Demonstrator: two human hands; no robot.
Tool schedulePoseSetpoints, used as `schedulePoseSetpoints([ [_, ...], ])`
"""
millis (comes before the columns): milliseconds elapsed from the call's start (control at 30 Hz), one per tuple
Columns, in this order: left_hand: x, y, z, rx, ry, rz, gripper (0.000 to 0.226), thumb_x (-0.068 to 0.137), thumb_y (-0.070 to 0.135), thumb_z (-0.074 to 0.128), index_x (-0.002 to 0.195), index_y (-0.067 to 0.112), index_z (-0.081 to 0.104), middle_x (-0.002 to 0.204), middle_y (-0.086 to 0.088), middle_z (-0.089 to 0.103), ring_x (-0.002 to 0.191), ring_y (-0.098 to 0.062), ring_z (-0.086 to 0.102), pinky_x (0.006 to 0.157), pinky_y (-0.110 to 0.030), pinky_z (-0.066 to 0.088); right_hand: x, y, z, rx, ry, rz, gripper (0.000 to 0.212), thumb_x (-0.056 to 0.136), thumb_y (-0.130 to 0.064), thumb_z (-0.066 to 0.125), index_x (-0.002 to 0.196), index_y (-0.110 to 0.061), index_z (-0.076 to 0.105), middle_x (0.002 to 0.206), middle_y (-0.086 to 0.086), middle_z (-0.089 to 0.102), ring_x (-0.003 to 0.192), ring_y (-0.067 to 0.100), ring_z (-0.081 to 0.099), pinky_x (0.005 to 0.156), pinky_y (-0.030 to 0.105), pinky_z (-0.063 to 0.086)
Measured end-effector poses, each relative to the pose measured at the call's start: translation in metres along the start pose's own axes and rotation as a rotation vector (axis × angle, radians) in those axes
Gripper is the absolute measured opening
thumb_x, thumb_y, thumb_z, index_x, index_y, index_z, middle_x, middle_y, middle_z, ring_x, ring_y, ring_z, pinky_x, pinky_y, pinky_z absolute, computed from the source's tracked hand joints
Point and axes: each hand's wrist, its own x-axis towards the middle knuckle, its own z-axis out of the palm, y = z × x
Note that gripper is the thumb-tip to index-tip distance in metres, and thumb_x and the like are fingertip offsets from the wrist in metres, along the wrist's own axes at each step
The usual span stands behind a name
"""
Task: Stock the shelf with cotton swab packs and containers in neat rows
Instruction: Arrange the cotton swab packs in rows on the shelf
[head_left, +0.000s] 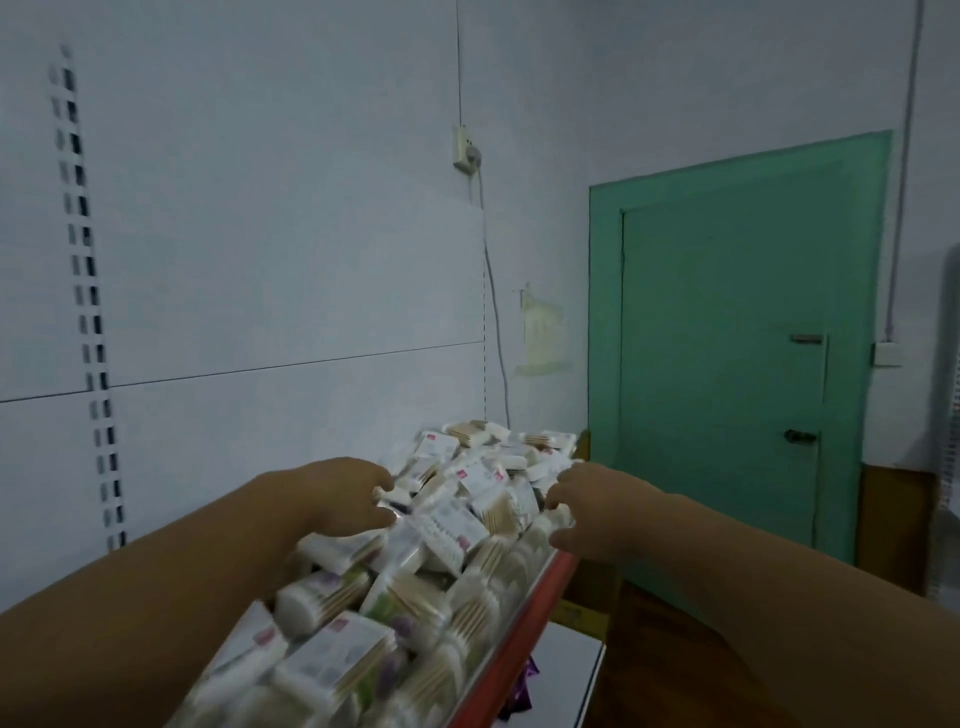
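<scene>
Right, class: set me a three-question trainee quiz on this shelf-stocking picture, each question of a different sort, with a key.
1. True or false: the cotton swab packs on the shelf already stand in neat rows.
2. What colour is the shelf's front edge? A) red B) blue C) black
3. Fill in: the left hand and the right hand both reach into the ____ of packs.

Key
1. False: they lie jumbled, at mixed angles.
2. A
3. pile

The frame is blurred, so whether either hand has closed a grip on a pack cannot be told.
</scene>
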Motion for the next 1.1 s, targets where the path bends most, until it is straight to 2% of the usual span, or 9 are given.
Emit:
schedulePoseSetpoints([
  [167,0.065,0.010,0.003,0.050,-0.019,-0.063,0.047,0.094,0.048,0.049,0.137,0.028,0.046,0.139,0.004,0.050,0.108,-0.010,0.051,0.085,-0.020,0.034,0.068,0.038,0.022,0.047,0.115,-0.168,0.043,0.090,-0.044,0.052,0.128,-0.026,0.054,0.130,0.001,0.052,0.119,0.019,0.046,0.099,0.036,0.041],
  [333,0.103,0.001,-0.016,0.051,-0.055,-0.239,0.047,0.095,0.050,0.047,0.137,0.029,0.045,0.132,0.006,0.054,0.107,-0.009,0.050,0.092,-0.021,0.036,0.139,0.063,0.028,0.094,0.314,-0.396,0.032,0.091,-0.041,0.046,0.113,-0.025,0.063,0.113,0.000,0.061,0.105,0.018,0.053,0.092,0.036,0.045],
  [467,0.109,-0.004,-0.016,0.069,-0.054,-0.383,0.044,0.096,0.047,0.047,0.136,0.028,0.046,0.132,0.005,0.055,0.112,-0.011,0.050,0.093,-0.021,0.036,0.200,0.067,0.018,0.147,0.372,-0.500,0.031,0.090,-0.035,0.050,0.114,-0.022,0.063,0.115,0.001,0.062,0.106,0.019,0.054,0.084,0.029,0.041],
  [533,0.101,-0.004,-0.009,0.077,-0.097,-0.423,0.043,0.096,0.048,0.047,0.135,0.031,0.046,0.128,0.009,0.057,0.101,-0.005,0.049,0.088,-0.018,0.035,0.228,0.059,0.015,0.229,0.313,-0.521,0.031,0.091,-0.033,0.051,0.120,-0.023,0.060,0.122,0.000,0.060,0.110,0.017,0.052,0.082,0.026,0.036],
  [667,0.078,-0.009,-0.005,0.050,-0.102,-0.479,0.040,0.093,0.052,0.048,0.131,0.039,0.048,0.110,0.021,0.056,0.093,0.001,0.050,0.083,-0.017,0.037,0.267,0.040,0.023,0.216,0.001,-0.692,0.051,0.085,-0.042,0.064,0.133,-0.027,0.052,0.139,-0.005,0.048,0.125,0.016,0.045,0.098,0.027,0.035],
  [833,0.066,-0.015,-0.009,-0.004,-0.083,-0.465,0.036,0.093,0.052,0.048,0.128,0.042,0.049,0.104,0.027,0.053,0.100,0.002,0.056,0.086,-0.017,0.041,0.283,0.031,0.026,0.288,-0.075,-0.796,0.030,0.072,-0.041,0.078,0.098,-0.031,0.066,0.121,-0.010,0.054,0.111,0.011,0.049,0.094,0.030,0.042],
  [900,0.063,-0.018,-0.012,-0.082,-0.058,-0.453,0.031,0.093,0.050,0.049,0.123,0.044,0.052,0.107,0.024,0.059,0.100,0.003,0.058,0.088,-0.018,0.044,0.286,0.034,0.017,0.291,-0.071,-0.822,0.024,0.071,-0.037,0.080,0.085,-0.029,0.062,0.108,-0.008,0.058,0.099,0.011,0.053,0.086,0.030,0.046],
  [967,0.059,-0.024,-0.018,-0.251,0.027,-0.448,0.025,0.090,0.053,0.053,0.114,0.045,0.054,0.108,0.019,0.065,0.099,0.002,0.061,0.093,-0.023,0.046,0.289,0.040,-0.002,0.373,-0.080,-0.835,0.026,0.071,-0.030,0.082,0.076,-0.028,0.056,0.086,-0.008,0.059,0.076,0.007,0.054,0.070,0.024,0.046],
  [1100,0.056,-0.028,-0.022,-0.807,0.140,-0.406,0.063,0.068,0.064,0.061,0.125,0.039,0.052,0.116,0.011,0.067,0.102,-0.003,0.065,0.090,-0.025,0.053,0.280,0.018,-0.035,0.863,-0.079,-0.853,0.025,0.069,-0.018,0.085,0.074,-0.019,0.060,0.064,-0.008,0.056,0.053,0.002,0.051,0.052,0.014,0.044],
])
